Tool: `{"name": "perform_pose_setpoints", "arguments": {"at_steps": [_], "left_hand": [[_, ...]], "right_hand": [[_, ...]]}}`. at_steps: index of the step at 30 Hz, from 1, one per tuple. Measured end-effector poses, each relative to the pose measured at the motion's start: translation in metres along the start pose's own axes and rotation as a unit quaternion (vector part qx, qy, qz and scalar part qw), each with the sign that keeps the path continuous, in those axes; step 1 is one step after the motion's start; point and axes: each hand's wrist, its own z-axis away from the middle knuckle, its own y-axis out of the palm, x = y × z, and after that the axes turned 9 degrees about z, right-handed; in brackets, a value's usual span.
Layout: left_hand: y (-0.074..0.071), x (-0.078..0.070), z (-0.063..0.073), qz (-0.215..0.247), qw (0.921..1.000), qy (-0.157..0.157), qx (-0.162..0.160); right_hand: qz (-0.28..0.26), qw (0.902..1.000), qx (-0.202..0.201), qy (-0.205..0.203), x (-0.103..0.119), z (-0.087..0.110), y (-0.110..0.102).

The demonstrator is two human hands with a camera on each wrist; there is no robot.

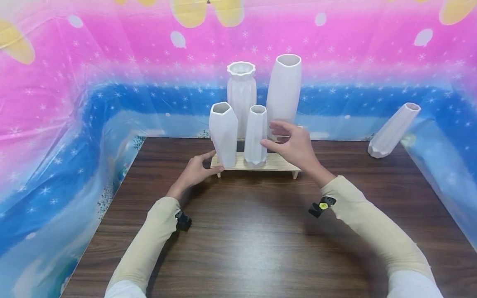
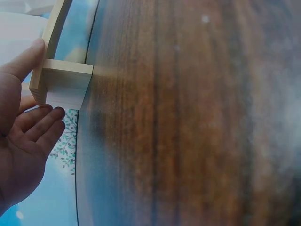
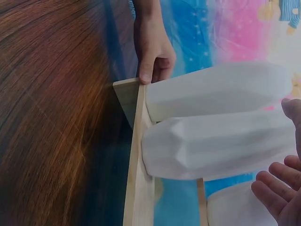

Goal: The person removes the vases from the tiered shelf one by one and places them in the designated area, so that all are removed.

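Observation:
A low wooden stand (image 1: 277, 162) carries several white vases. My left hand (image 1: 193, 170) holds the stand's left end, its thumb on the front edge and its fingers round the side. Close by that thumb, a faceted vase (image 1: 225, 136) stands at the front left. To its right is a slim ribbed vase (image 1: 256, 136). My right hand (image 1: 294, 145) is spread beside the slim vase, thumb at its right side; whether they touch I cannot tell. Behind stand a frilled-rim vase (image 1: 241, 89) and a tall smooth vase (image 1: 285, 89), partly covered by the right hand.
Another white ribbed vase (image 1: 393, 131) stands apart at the table's far right, looking tilted in the head view. The dark wooden table (image 1: 253, 240) ends at a pink and blue printed cloth (image 1: 149, 62) that hangs behind and along both sides.

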Motion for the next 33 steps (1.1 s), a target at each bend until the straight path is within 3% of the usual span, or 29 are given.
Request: {"name": "perform_pose_setpoints", "arguments": {"at_steps": [14, 33], "left_hand": [[0.0, -0.002, -0.001, -0.002, 1.0, -0.001, 0.0], [-0.001, 0.001, 0.0, -0.003, 0.9999, 0.009, -0.003]], "right_hand": [[0.007, 0.9999, -0.001, 0.01, 0.002, -0.01, 0.019], [0.034, 0.9992, -0.02, 0.002, 0.004, -0.009, 0.023]]}}
